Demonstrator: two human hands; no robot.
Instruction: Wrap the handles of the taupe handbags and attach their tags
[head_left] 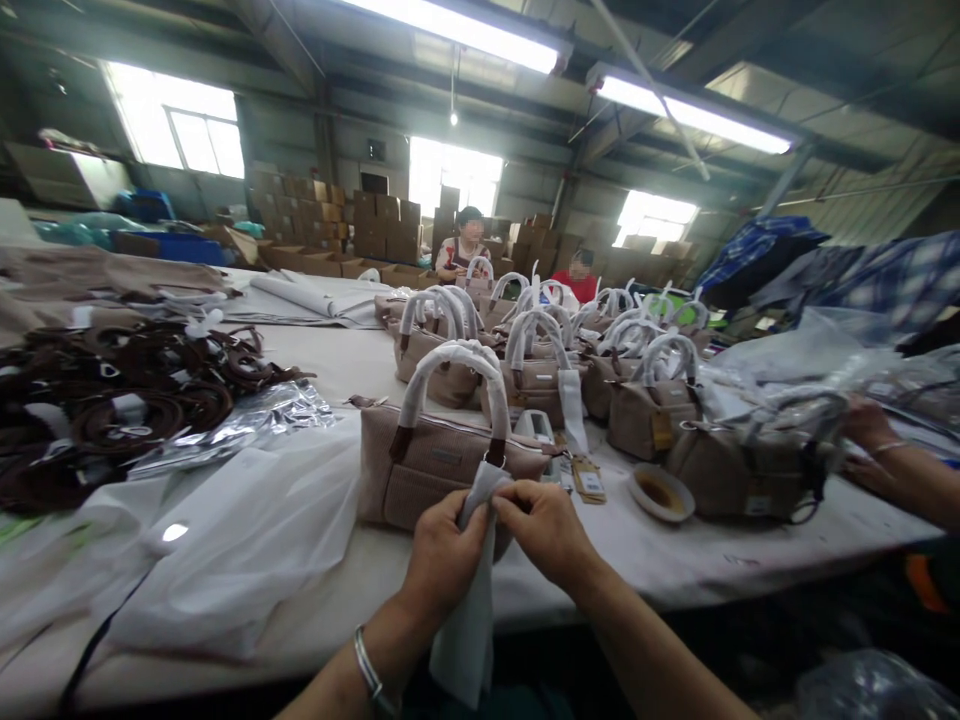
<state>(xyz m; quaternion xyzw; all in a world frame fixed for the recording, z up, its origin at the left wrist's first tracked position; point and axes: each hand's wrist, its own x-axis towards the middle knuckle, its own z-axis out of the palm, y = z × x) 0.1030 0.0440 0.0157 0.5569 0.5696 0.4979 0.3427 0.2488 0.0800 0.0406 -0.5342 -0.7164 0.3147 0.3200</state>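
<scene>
A taupe handbag [420, 480] stands upright near the table's front edge, its two raised handles [454, 365] wrapped in white material. In front of its right side, my left hand [446, 550] pinches a long white strip [469, 625] that hangs down past the table edge. My right hand [547, 525] is closed on the top of the same strip, fingertips close to the left thumb. The strip's upper end lies near the base of the front handle. A silver bracelet circles my left wrist.
More handbags [525, 385] stand behind and right, near tags [589, 480] and a small dish [661, 493]. Coiled brown straps [127, 410] and clear plastic bags [255, 530] lie left. Another person's hand [870, 425] is at the right; two people are across the table.
</scene>
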